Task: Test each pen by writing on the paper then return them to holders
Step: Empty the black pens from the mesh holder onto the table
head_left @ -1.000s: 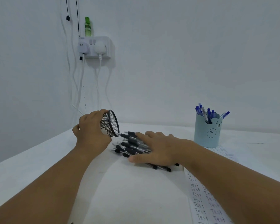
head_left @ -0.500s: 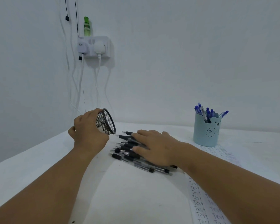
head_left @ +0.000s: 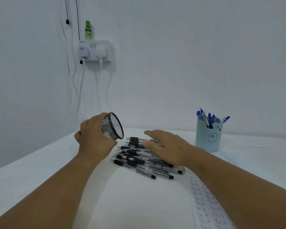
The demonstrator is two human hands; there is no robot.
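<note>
Mesh cup point(head_left: 113, 126) gripped sideways by left hand point(head_left: 93, 140), frame centre. Right hand point(head_left: 166, 147) flat, fingers straight, over black pens point(head_left: 139, 158). Pens could get rolled off table if swept carelessly.

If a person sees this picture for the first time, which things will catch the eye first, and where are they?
First comes the heap of black pens lying on the white table in the middle, with the right hand spread flat over them. Just left of the heap, the left hand grips a black mesh holder tipped on its side, its mouth toward the pens. Far right stands a pale blue cup full of blue pens.
</note>
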